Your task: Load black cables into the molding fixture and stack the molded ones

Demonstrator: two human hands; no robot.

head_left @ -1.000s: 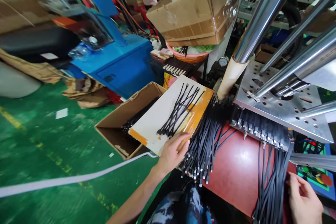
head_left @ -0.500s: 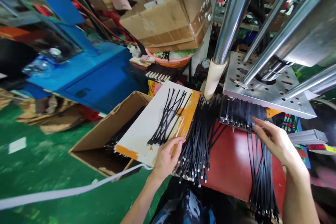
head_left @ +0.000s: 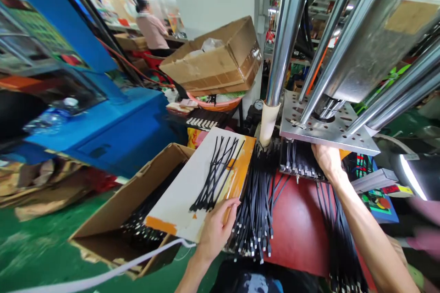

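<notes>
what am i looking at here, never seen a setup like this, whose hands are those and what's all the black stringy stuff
This single picture comes from a camera worn on a person's head, looking down at their own two bare hands. The left hand rests on the near edge of a white and orange board that carries a small bunch of black straps. The board lies over an open cardboard box. The right hand reaches under a holed metal plate of a press with shiny steel columns, touching a row of straps there. More black straps hang over the red table. Another person stands far behind.
</notes>
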